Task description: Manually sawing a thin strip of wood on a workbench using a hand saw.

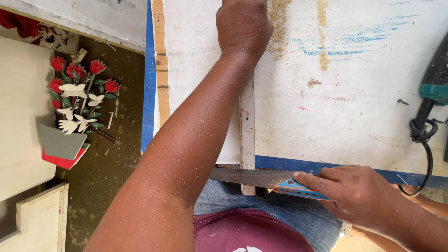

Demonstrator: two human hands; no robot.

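Observation:
My left hand (242, 25) presses down as a fist on a narrow white wooden strip (247, 135) that lies lengthwise on the white workbench (350, 107) and sticks out over its blue front edge. My right hand (354, 191) grips the blue handle of a handsaw (298, 187). The dark blade of the handsaw (247, 177) runs leftward across the strip just off the bench edge, passing behind my left forearm. Trails of sawdust (322, 42) lie on the bench top near my left hand.
A power tool with a teal collar and black coiled cord (427, 112) rests at the bench's right edge. On the dirt floor at left lies a wooden flower ornament with red blooms (77, 102), beside pale wooden boards (21, 116) and a small wooden frame (39, 221).

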